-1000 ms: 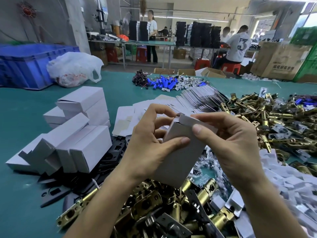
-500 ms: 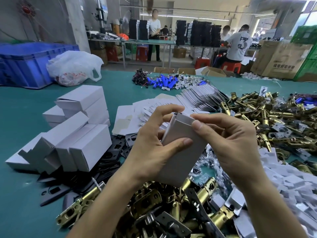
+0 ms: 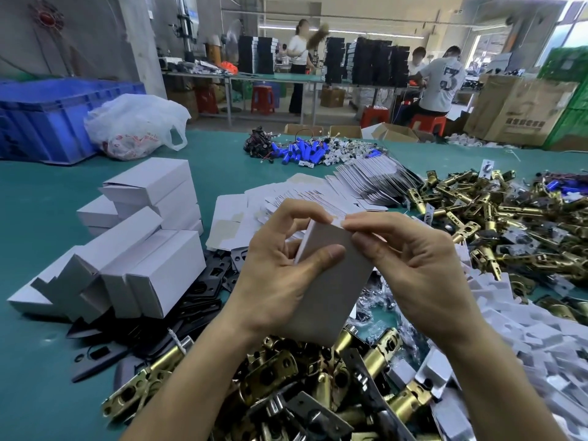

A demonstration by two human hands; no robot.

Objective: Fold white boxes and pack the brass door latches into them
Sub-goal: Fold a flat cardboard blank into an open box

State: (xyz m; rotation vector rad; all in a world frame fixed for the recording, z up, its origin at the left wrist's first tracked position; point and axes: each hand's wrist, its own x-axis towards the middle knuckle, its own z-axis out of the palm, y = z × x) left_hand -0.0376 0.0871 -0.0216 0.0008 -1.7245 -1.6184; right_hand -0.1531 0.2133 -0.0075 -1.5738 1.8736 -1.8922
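Observation:
A white box [image 3: 331, 281] stands tilted in mid-air between my hands, its top end closed flat. My left hand [image 3: 280, 275] grips it, thumb across the front face and fingers curled round the back. My right hand [image 3: 413, 268] pinches the top right edge with thumb and forefinger. Brass door latches [image 3: 318, 383] lie piled below my wrists, and a larger heap of brass door latches [image 3: 509, 224] spreads at the right. Whatever the box holds is hidden.
Folded white boxes [image 3: 136, 243] are stacked at left on the green table [image 3: 31, 361], over black plates [image 3: 203, 294]. Flat box blanks [image 3: 359, 183] fan out behind my hands. White inserts [image 3: 541, 345] heap at right. A blue crate [image 3: 47, 116] and plastic bag [image 3: 133, 125] sit far left.
The top flap, raised and open a second ago, now lies shut against the box. My right fingers moved from the flap's top down onto its edge; the box stayed in place.

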